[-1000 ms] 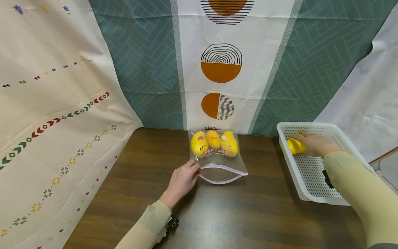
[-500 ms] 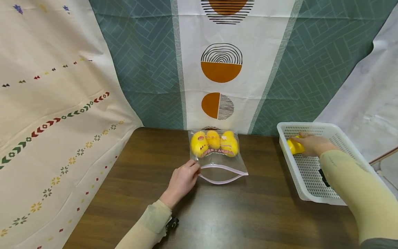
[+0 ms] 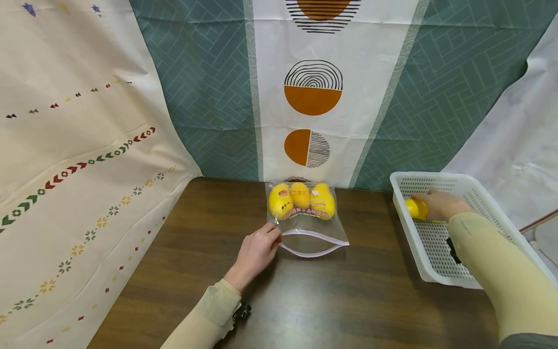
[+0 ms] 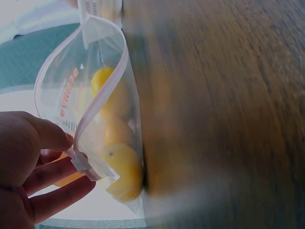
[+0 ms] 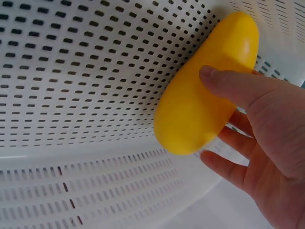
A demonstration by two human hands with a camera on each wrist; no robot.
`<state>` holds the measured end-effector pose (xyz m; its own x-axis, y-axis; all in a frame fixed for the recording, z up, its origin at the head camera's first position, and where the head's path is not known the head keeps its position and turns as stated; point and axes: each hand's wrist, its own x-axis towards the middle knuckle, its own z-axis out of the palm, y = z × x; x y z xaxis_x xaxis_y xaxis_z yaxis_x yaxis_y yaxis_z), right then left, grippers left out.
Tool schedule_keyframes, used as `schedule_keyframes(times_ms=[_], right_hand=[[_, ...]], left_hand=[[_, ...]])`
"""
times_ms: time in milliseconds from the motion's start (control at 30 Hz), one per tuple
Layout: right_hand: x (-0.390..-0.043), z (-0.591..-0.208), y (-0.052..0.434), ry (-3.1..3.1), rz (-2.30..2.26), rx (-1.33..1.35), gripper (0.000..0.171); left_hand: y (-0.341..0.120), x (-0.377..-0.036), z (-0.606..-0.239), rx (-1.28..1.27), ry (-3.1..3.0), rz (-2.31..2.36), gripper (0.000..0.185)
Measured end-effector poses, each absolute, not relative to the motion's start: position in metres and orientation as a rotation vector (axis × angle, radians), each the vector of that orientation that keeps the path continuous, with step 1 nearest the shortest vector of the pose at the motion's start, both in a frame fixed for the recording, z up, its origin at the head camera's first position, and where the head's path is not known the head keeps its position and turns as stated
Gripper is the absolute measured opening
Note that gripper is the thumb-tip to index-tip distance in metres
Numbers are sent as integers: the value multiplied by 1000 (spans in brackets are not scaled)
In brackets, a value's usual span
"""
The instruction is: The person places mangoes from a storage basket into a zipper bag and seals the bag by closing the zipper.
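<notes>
Little has moved since 1 second ago: the right hand [image 3: 440, 204] sits a touch lower and nearer the basket's left wall, with less of the yellow fruit [image 3: 416, 209] showing beyond it; the left hand [image 3: 256, 252] and bag [image 3: 307, 220] are as before.

Head view: the bag lies at 12 o'clock on the table [image 3: 340, 300], its mouth gaping toward the person, with 3 yellow fruits [image 3: 301, 199] at its far end. The left hand pinches the mouth's left corner. At 2 o'clock stands the white basket [image 3: 440, 264]; inside it the right hand wraps around the fruit.

Left wrist view: thumb and fingers [image 4: 50, 174] pinch the bag's zip strip [image 4: 97, 114] at its end, holding the mouth apart. Fruits [image 4: 119, 164] show through the plastic.

Right wrist view: the right hand [image 5: 259, 133] grips the fruit [image 5: 207, 107], thumb across the top and fingers beneath, with the fruit against the basket's [image 5: 76, 95] perforated wall.
</notes>
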<state>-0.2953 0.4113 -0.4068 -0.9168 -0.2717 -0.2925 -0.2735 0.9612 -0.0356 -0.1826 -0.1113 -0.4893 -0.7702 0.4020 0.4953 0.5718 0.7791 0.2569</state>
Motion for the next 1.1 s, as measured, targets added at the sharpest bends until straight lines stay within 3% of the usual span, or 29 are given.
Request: schedule_keyframes(times_ms=[133,1100], right_hand=[[-290,-405,413,2810,-5,-392,81],[-276,-403,410,2745,-122,-277,88]], left_hand=[[-111,-183,-490,-736,-2568,-557,21],[-112,-183,-493,-741,-2562,-583,21]])
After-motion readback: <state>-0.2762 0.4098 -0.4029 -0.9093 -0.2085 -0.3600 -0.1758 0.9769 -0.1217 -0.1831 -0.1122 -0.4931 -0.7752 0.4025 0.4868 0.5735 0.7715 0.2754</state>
